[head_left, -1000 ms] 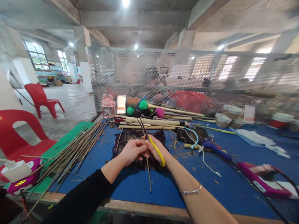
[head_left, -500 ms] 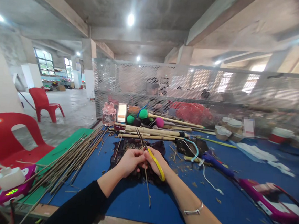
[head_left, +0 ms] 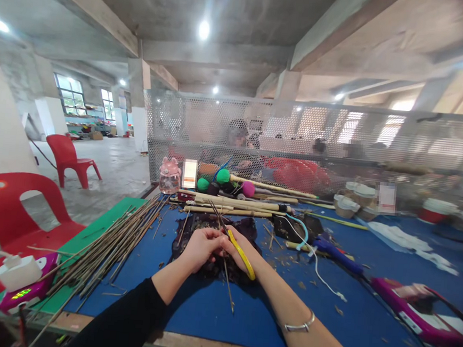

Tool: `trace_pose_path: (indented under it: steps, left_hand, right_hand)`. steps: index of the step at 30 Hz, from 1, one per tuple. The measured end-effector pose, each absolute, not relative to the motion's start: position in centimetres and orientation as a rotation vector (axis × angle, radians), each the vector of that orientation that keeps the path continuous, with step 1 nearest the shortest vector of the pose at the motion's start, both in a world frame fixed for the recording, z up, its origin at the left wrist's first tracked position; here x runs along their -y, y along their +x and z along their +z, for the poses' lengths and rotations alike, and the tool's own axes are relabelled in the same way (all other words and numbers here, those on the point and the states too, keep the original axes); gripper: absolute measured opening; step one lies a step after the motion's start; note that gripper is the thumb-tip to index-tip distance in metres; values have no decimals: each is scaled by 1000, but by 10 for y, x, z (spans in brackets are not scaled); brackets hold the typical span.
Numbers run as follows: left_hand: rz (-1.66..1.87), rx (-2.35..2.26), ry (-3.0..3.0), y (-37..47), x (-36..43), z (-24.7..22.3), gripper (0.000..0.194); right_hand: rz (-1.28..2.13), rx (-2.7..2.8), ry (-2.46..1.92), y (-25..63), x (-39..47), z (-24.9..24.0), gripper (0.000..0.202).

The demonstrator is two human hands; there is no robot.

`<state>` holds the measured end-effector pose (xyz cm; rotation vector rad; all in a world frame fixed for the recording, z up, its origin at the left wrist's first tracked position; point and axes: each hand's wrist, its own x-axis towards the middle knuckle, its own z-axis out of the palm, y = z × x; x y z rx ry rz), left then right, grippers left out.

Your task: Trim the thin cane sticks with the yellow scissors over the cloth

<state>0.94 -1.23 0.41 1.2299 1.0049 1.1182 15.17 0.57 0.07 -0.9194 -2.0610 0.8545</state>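
My left hand (head_left: pixel 201 250) is closed with thumb and fingers pinched on a thin twig (head_left: pixel 228 286). The twig slants down toward me from between the hands. Against it lies my right hand (head_left: pixel 234 244), with fingers curled round yellow-handled scissors (head_left: pixel 244 256), whose dark blades point up and away to the left. Whether the right fingers also touch the twig is hidden. Below both hands a crumpled dark plastic sheet (head_left: pixel 247 225) holds brown plant scraps. To the left lies a fanned bundle of thin sticks (head_left: pixel 107 249).
Thicker pale sticks (head_left: pixel 237 204) and green and magenta balls (head_left: pixel 223 176) lie at the back before a perforated metal screen (head_left: pixel 203 123). A purple glue gun (head_left: pixel 339 257) and its cord lie right. A purple power strip (head_left: pixel 27 291) is at lower left, near red chairs (head_left: pixel 51 223).
The hands stay together in nearly the same place. The twig's lower end has shifted slightly upward, and the view has moved a little.
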Motion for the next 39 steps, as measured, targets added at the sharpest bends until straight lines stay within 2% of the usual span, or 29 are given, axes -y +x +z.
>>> trace_pose_path:
  steps: [14,21,26,32,39]
  left_hand:
    - [1127,-946,1222,16,17,6,33]
    - [1194,-927,1244,13,14,5,27]
    - [1188,-954,1263,12,15,6,25]
    - [1208,-1002,1244,13,15,7,21]
    - [1265,-989,1226,12,14,7,28]
  right_hand:
    - [900,1951,-876,146,-3,0,44]
    - [884,2006,-861,146,-2,2,47]
    - [900,1967,-891,144,-1,2,43]
    - [744,1995,-952,143,-1,2,38]
    - [716,2060,-996,148,-2,2,34]
